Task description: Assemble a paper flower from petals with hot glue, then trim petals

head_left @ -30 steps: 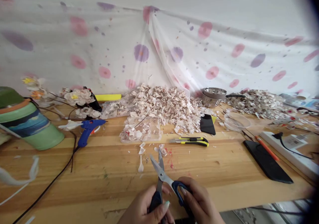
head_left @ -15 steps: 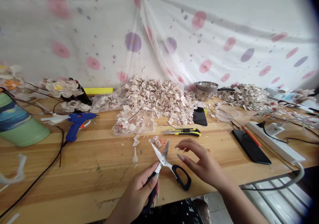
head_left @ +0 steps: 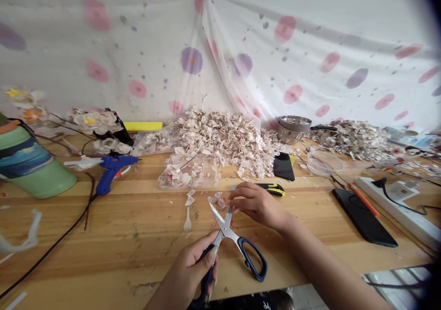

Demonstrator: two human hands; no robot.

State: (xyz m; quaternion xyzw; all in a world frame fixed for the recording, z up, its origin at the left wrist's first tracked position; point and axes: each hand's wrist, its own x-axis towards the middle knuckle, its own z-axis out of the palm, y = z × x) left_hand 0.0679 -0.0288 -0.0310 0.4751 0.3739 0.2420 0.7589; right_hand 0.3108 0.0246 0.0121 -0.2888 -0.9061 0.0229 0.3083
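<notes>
My left hand (head_left: pixel 201 264) is closed round one dark handle of a pair of scissors (head_left: pixel 225 229), whose blades stand apart and point away from me. The other handle loop hangs free on the right. My right hand (head_left: pixel 258 204) is at the tip of the right-hand blade, its bent fingers closed over it; the thumb is hidden. Just beyond the tips lie a few pale petals (head_left: pixel 217 199). A yellow and black utility knife (head_left: pixel 274 189) lies behind my right hand, partly covered by it. Left of the blades is a small pale spoon-shaped piece (head_left: pixel 187 220).
A large heap of dried petals (head_left: pixel 220 138) fills the back, beside a clear plastic tray (head_left: pixel 206 177). At left are a blue glue gun (head_left: pixel 112 172) and a green pot (head_left: pixel 51 181). A phone (head_left: pixel 365 218) and a power strip (head_left: pixel 403 209) lie at right.
My right hand has moved left and forward, from beside the scissors onto the blade tip, and its fingers have drawn together. My left hand keeps its hold. The view has shifted slightly.
</notes>
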